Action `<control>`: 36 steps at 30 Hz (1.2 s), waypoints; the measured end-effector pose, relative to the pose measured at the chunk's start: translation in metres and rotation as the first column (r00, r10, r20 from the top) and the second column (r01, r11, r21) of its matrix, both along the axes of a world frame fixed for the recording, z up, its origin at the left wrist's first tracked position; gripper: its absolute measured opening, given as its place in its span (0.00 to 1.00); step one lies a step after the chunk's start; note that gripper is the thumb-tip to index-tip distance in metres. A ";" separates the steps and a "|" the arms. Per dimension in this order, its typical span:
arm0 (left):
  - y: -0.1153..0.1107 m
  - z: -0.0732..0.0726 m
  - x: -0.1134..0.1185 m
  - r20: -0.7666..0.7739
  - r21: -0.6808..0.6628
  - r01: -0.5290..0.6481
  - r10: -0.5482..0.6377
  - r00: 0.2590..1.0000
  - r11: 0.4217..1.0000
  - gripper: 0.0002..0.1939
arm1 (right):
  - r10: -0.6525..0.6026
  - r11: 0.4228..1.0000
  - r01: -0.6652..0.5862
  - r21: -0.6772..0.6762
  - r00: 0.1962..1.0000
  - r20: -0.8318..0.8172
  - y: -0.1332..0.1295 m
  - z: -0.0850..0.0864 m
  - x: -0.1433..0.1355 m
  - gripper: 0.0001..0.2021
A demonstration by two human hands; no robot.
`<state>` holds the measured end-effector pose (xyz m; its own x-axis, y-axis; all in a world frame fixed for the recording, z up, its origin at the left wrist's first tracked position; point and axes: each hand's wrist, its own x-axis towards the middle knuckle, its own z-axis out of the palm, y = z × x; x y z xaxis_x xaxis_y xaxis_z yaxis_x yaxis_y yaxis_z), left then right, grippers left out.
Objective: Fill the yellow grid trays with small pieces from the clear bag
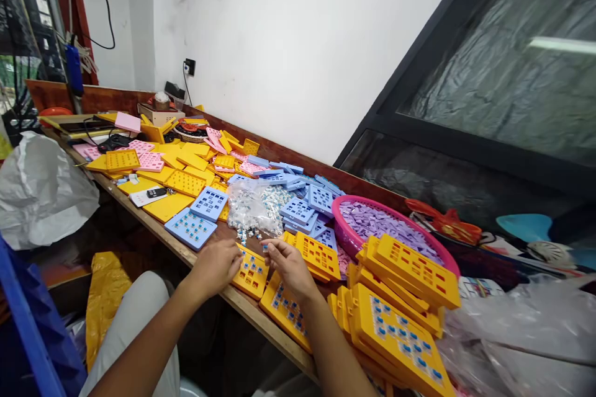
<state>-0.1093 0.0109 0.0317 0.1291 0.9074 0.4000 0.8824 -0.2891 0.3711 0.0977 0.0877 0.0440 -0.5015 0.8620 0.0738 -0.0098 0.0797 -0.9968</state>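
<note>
A yellow panel [252, 274] with rows of square openings lies at the table's front edge, several openings filled with small blue-topped pieces. My left hand [218, 267] is closed at the panel's left side, fingertips bent over its edge; what they hold, if anything, is hidden. Over the panel's right side, my right hand [289, 263] pinches a small blue-and-white piece [265, 248] between thumb and fingers. Under my right forearm lies another yellow panel [285, 304] with blue-topped pieces in it. Just behind my hands, loose small blue-and-white pieces [243, 234] spill from a clear plastic bag [254, 205].
Blue panels [190, 228] lie to the left, with more blue panels [298, 211] behind. Stacked yellow panels [400, 322] rise at right, before a pink basket [342, 232] of purple pieces [386, 226]. Yellow and pink panels cover the table's far left.
</note>
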 end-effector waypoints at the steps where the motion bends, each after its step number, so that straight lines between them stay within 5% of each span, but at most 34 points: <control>1: 0.011 0.004 -0.003 0.002 0.005 -0.030 0.030 1.000 1.000 0.10 | 0.000 0.998 -0.003 -0.058 0.999 -0.051 -0.001 0.000 -0.001 0.20; 8: 0.087 0.009 -0.016 -0.040 -0.237 -0.036 0.027 0.999 0.971 0.09 | -0.014 0.987 -0.007 -0.162 0.991 -0.131 -0.009 -0.001 -0.003 0.18; 16: 0.108 0.000 -0.021 0.019 -0.283 -0.039 0.047 0.999 0.958 0.04 | 0.016 0.999 -0.019 0.046 0.999 0.046 -0.007 -0.002 0.001 0.17; 20: 0.092 0.012 -0.021 0.073 -0.226 -0.019 0.037 0.997 0.974 0.07 | 0.050 0.991 -0.065 0.113 0.991 0.123 -0.009 0.002 0.002 0.16; 24: 0.044 0.019 -0.016 0.248 -0.082 0.134 -0.111 0.962 0.988 0.12 | 0.045 0.992 -0.054 0.113 0.996 0.081 -0.007 -0.002 0.003 0.16; 29: -0.010 0.005 -0.008 0.239 -0.023 0.196 -0.185 0.953 0.980 0.16 | -0.015 0.959 -0.047 0.279 0.976 0.216 -0.008 0.000 0.006 0.14; 32: -0.021 -0.004 -0.006 0.272 -0.022 0.216 -0.202 0.941 0.976 0.15 | -0.088 0.898 -0.059 0.437 0.948 0.307 -0.010 0.004 0.006 0.11; 36: -0.021 -0.009 -0.007 0.363 -0.004 0.292 -0.271 0.892 0.956 0.11 | -0.075 0.870 -0.150 0.470 0.902 0.425 -0.010 0.002 0.003 0.06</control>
<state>-0.1163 -0.0103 0.0228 0.2421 0.8766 0.4159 0.5741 -0.4750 0.6670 0.1006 0.0773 0.0461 -0.6113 0.7511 0.2493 0.3829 0.5564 -0.7374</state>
